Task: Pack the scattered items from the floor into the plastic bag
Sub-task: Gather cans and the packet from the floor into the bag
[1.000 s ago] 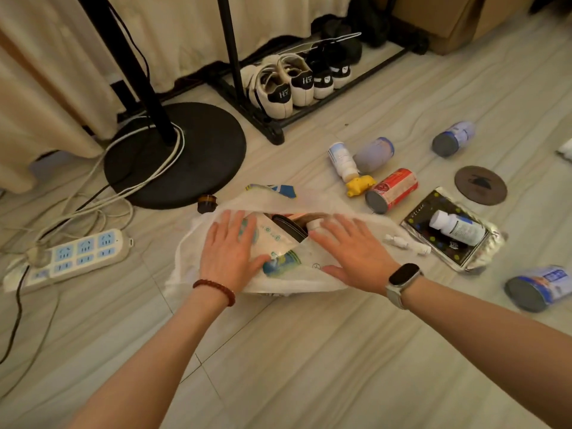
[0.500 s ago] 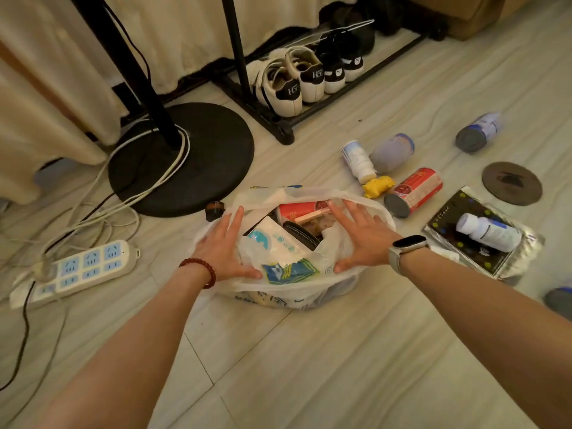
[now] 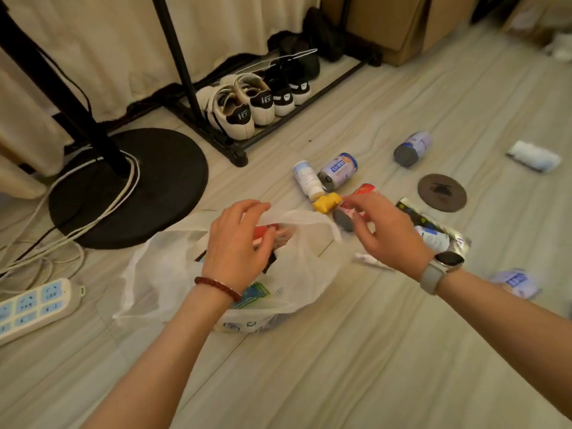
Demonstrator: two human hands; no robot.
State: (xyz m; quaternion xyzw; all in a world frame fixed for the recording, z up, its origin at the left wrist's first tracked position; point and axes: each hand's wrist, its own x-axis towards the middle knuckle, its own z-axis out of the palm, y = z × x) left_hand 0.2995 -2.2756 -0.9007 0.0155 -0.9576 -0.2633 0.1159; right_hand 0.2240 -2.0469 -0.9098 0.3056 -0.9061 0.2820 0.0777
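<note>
The white plastic bag (image 3: 297,274) stands open on the floor with a red box (image 3: 280,235) and other packets inside. My left hand (image 3: 238,243) hovers over its mouth, fingers curled and apart, thumb near the rim. My right hand (image 3: 387,233) is open and reaches over the red can (image 3: 365,191), fingertips at it; whether they touch is unclear. Just beyond lie a white bottle (image 3: 306,179) with a yellow cap (image 3: 326,202) and a blue-and-white can (image 3: 339,170). A foil pouch (image 3: 448,233) carrying a white bottle (image 3: 431,239) lies partly under my right wrist.
More cans lie at the far right (image 3: 413,148) and near right (image 3: 513,283); also a white roll (image 3: 534,156), a dark disc (image 3: 442,192) and a small white tube (image 3: 368,260). To the left are a fan base (image 3: 154,181) with cables and a power strip (image 3: 34,305). A shoe rack (image 3: 238,148) stands behind.
Both hands have lifted off the bag's sides. My right hand moved right toward the red can; my left hand rose over the bag's mouth. The view shifted left and nearer.
</note>
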